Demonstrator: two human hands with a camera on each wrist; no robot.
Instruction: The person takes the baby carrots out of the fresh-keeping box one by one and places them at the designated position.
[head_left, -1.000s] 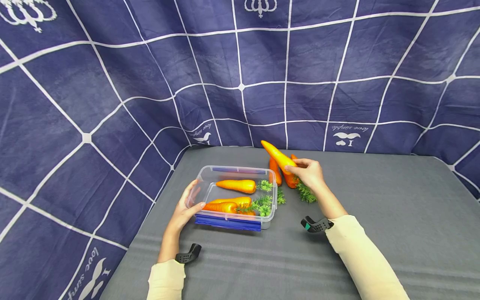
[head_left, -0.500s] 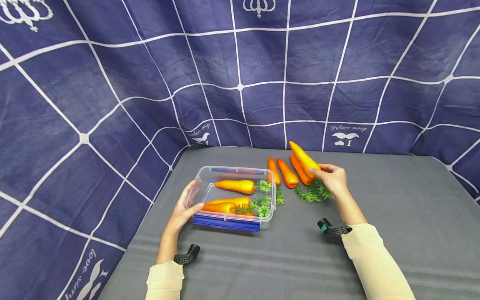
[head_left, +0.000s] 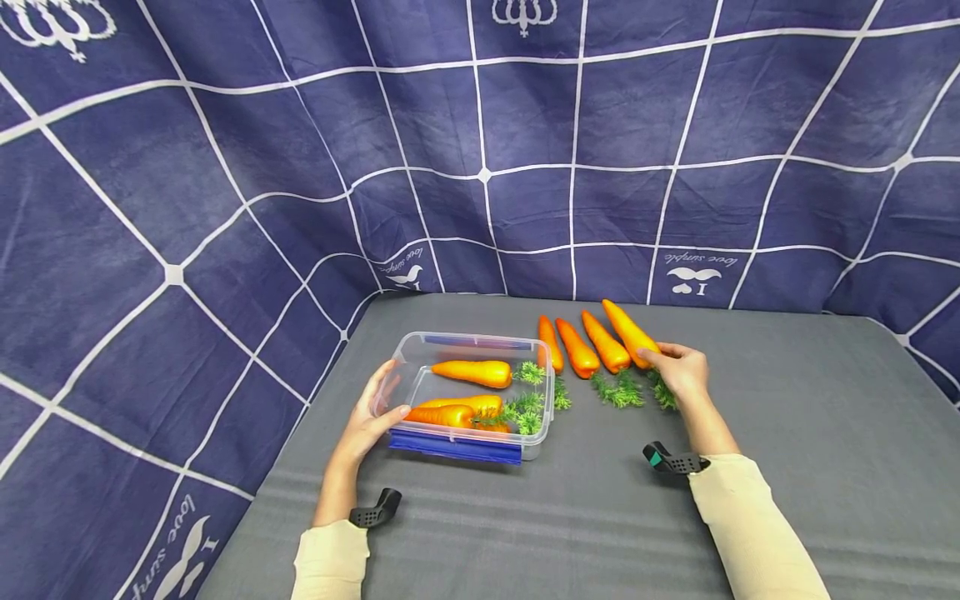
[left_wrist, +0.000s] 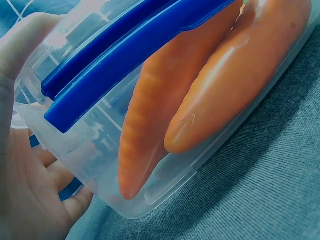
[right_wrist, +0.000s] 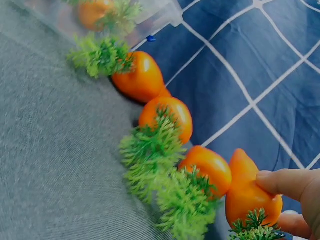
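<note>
My left hand (head_left: 372,417) grips the left end of a clear plastic food container (head_left: 420,342) with blue clips, its thumb over the front rim. Several orange carrots with green tops lie inside, one carrot (head_left: 472,372) apart towards the back and others by the front wall. To the right, my right hand (head_left: 678,369) pinches a carrot (head_left: 628,329) near its thick end, at the right of a row. In the right wrist view that carrot (right_wrist: 245,190) is between thumb and fingers, its leafy top pointing down. Its leaves are partly hidden by the hand in the head view.
Three more carrots lie in the row, a carrot (head_left: 577,350) in its middle and another carrot (head_left: 550,342) partly behind the container wall. The grey table (head_left: 570,517) meets a blue cloth (head_left: 637,200) with white lines just behind them.
My right hand has carried the carrot rightwards and down to the right end of the row, uncovering the carrots behind it. My left hand and the container stay in place.
</note>
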